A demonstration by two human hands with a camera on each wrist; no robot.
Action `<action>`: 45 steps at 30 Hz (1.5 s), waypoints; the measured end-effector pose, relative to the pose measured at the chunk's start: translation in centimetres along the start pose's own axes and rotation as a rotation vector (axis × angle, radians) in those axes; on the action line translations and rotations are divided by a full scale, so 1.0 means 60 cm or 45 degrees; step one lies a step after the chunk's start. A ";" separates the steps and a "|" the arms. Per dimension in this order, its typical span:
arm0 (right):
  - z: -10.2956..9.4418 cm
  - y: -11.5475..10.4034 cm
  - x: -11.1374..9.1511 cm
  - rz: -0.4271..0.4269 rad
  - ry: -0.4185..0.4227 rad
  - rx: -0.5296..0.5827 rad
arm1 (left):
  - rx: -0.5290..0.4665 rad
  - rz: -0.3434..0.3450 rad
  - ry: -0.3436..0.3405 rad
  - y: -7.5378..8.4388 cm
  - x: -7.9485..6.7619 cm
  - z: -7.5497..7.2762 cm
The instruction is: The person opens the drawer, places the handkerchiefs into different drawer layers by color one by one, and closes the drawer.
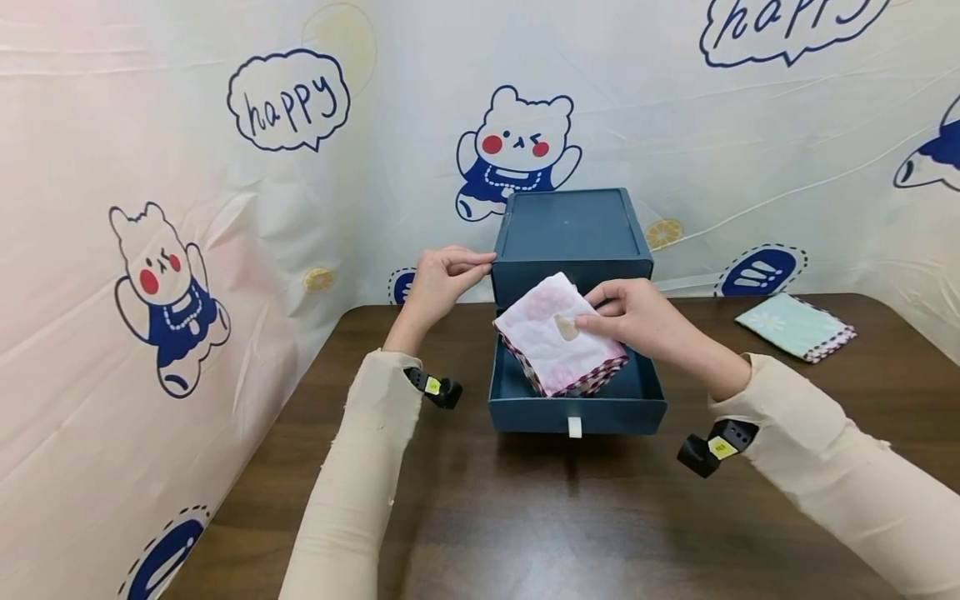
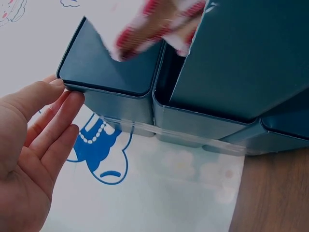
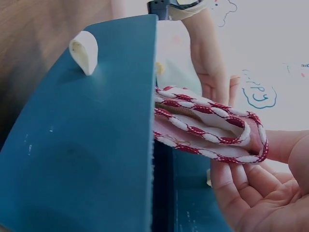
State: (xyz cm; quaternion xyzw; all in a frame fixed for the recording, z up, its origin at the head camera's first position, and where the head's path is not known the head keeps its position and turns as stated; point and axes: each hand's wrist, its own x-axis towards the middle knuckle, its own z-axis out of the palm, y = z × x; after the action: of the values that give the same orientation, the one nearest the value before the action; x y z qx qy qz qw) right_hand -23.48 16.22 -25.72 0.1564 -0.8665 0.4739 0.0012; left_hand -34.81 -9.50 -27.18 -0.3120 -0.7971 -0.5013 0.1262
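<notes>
Folded white cloth with pink patches and a red-and-white edging (image 1: 536, 333) is tilting over the pulled-out drawer, its right side being pinched by the right hand (image 1: 637, 318). That hand's thumb is lying on the upper face, beside a small tan patch, while the fingers are bending beneath the layers. The left hand (image 1: 442, 279) is working well apart from the right one, its thumb and fingers pinching the front left top corner of a dark teal box with a flat, rimmed top (image 1: 573, 225).

Below the cloth, a shallow dark teal drawer (image 1: 528, 415) is jutting out from the box toward the person, and a white loop-shaped pull tab (image 1: 574, 427) is sticking out from its front. Whether the cloth is touching the drawer, I cannot tell.

Cream-coloured sleeves (image 1: 345, 475) are covering both forearms, and black wrist devices with yellow labels (image 1: 726, 446) are sitting near the cuffs.

Farther right, a folded mint-green cloth with a white flower and a checked edging (image 1: 787, 323) is lying on the dark brown wood-grain table (image 1: 525, 517). Behind everything, a white sheet printed with blue-clad cartoon bears and "happy" speech bubbles (image 1: 405, 183) is hanging.
</notes>
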 end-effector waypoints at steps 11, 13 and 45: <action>0.006 0.018 0.013 0.089 -0.069 -0.092 | -0.007 -0.006 -0.011 0.000 0.001 -0.001; 0.005 0.021 0.013 0.102 -0.063 -0.116 | -0.007 -0.004 -0.012 0.000 0.002 -0.001; 0.013 0.058 0.004 0.236 -0.160 -0.292 | -0.010 -0.012 -0.016 0.001 0.001 -0.001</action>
State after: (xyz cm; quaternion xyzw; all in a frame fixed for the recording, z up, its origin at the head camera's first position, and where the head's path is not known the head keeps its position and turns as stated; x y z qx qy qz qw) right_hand -24.56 17.25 -28.95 0.1038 -0.9241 0.3593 -0.0789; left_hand -34.83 -9.49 -27.09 -0.3117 -0.7974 -0.5031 0.1176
